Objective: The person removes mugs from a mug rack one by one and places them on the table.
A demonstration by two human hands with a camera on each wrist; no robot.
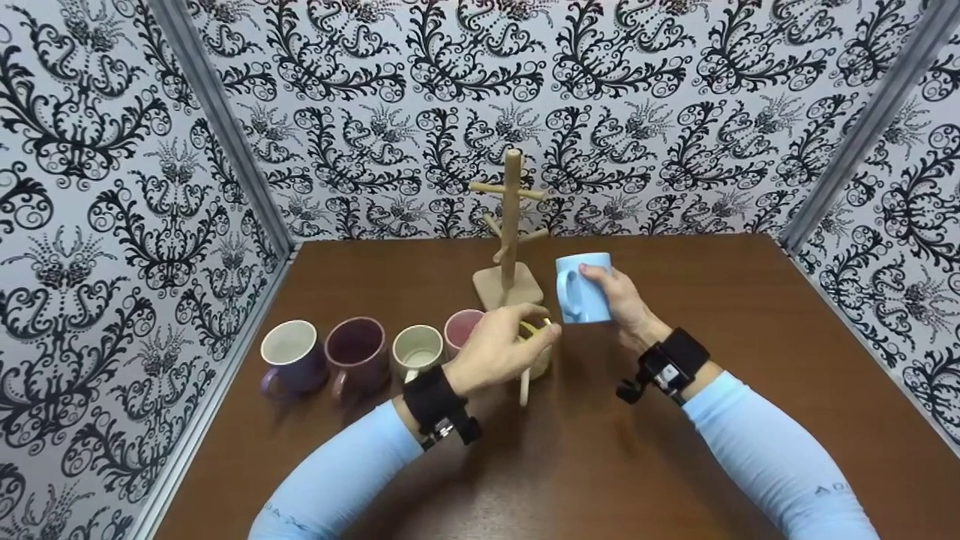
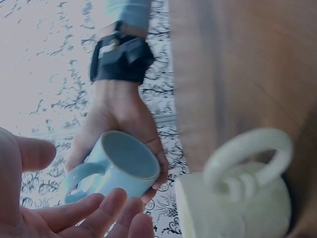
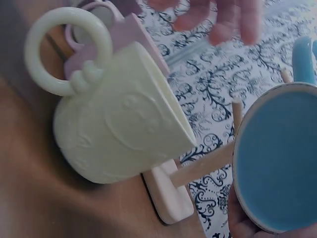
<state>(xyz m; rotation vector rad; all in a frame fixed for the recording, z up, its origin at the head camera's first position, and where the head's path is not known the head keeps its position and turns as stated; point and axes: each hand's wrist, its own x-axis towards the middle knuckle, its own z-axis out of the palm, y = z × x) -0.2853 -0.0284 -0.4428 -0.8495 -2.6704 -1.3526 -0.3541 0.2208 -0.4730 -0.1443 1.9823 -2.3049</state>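
My right hand (image 1: 628,301) grips a light blue mug (image 1: 592,306) by its body, raised above the table, with the handle turned left. In the left wrist view the thumb and fingers wrap around the mug's outside. My left hand (image 1: 496,346) holds nothing; its thumb and fingers are spread apart, with the fingertips a short way left of the blue mug. Below the left hand stands a pale yellow mug (image 3: 133,114) with a ring-shaped handle, partly covered by that hand in the head view.
A wooden mug tree (image 1: 511,225) with bare pegs stands behind the hands. Left of the yellow mug are a pink mug (image 1: 460,327), a pale green mug (image 1: 420,358), a maroon mug (image 1: 367,373) and a purple mug (image 1: 306,373). Patterned walls (image 1: 480,112) enclose the brown table (image 1: 750,315).
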